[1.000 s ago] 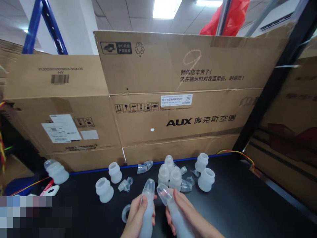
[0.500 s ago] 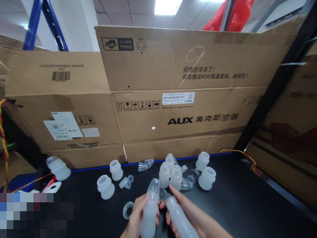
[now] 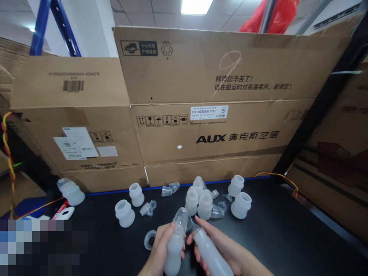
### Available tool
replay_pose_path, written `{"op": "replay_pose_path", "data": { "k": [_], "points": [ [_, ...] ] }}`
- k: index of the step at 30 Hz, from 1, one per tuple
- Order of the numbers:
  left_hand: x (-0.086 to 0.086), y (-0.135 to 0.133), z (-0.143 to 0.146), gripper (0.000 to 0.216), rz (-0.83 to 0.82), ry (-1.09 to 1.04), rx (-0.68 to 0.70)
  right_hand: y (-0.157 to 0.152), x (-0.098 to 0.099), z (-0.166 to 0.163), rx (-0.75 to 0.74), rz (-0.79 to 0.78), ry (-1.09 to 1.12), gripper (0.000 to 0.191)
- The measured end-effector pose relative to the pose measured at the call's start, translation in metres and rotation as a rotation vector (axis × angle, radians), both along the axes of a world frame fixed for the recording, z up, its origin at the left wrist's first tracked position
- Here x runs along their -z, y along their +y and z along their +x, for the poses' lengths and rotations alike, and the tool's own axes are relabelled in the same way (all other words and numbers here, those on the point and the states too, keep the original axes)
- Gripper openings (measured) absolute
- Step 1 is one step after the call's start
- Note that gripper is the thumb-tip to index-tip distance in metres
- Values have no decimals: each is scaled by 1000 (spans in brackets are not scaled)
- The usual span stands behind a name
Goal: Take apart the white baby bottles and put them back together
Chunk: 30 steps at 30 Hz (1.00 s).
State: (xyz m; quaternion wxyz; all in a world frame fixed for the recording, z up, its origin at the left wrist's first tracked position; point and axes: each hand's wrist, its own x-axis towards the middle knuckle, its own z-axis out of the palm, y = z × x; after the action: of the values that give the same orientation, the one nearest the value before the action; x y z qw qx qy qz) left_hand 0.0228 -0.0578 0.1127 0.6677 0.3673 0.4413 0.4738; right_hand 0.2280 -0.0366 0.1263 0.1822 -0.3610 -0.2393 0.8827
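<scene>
My left hand (image 3: pixel 159 251) is wrapped round a translucent white silicone bottle (image 3: pixel 174 247) with a clear cap on top, held upright at the bottom centre. My right hand (image 3: pixel 222 249) grips a second silicone bottle (image 3: pixel 211 255), tilted with its neck toward the first. The two bottle tops nearly touch near a clear cap (image 3: pixel 186 222). A clear ring (image 3: pixel 149 239) lies on the black table (image 3: pixel 273 234) just left of my left hand.
Several open silicone bottle bodies (image 3: pixel 240 205) and small clear caps (image 3: pixel 148 209) are scattered behind my hands. A capped bottle (image 3: pixel 70 191) lies at far left. Large cardboard boxes (image 3: pixel 207 107) wall off the back; a black post (image 3: pixel 322 103) slants at right.
Both hands have drawn the two bottles closer together, their tops now almost meeting. The right bottle has lost the clear cap it wore a second ago.
</scene>
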Motion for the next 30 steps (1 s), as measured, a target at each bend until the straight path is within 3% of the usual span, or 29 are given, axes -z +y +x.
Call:
{"op": "replay_pose_path", "data": {
  "k": [5,9,14,20,26,30],
  "points": [
    [4,2,1,69,-94,-154,-40,0,0,2,12,35,34,73],
    [3,2,0,64,-56,-278,-26,0,4,3,18,60,43,69],
    [-2,1,-1,62,-49,-202,25,-2,5,1,54,95,81,66],
    [-1,0,0,71,-35,-68,18,-5,-4,1,197,191,154,49],
    [-3,-3,-1,64,21,-259,57,-5,-12,2,219,210,115,44],
    [-1,0,1,56,114,-258,21,-4,-8,2,184,206,75,49]
  ]
}}
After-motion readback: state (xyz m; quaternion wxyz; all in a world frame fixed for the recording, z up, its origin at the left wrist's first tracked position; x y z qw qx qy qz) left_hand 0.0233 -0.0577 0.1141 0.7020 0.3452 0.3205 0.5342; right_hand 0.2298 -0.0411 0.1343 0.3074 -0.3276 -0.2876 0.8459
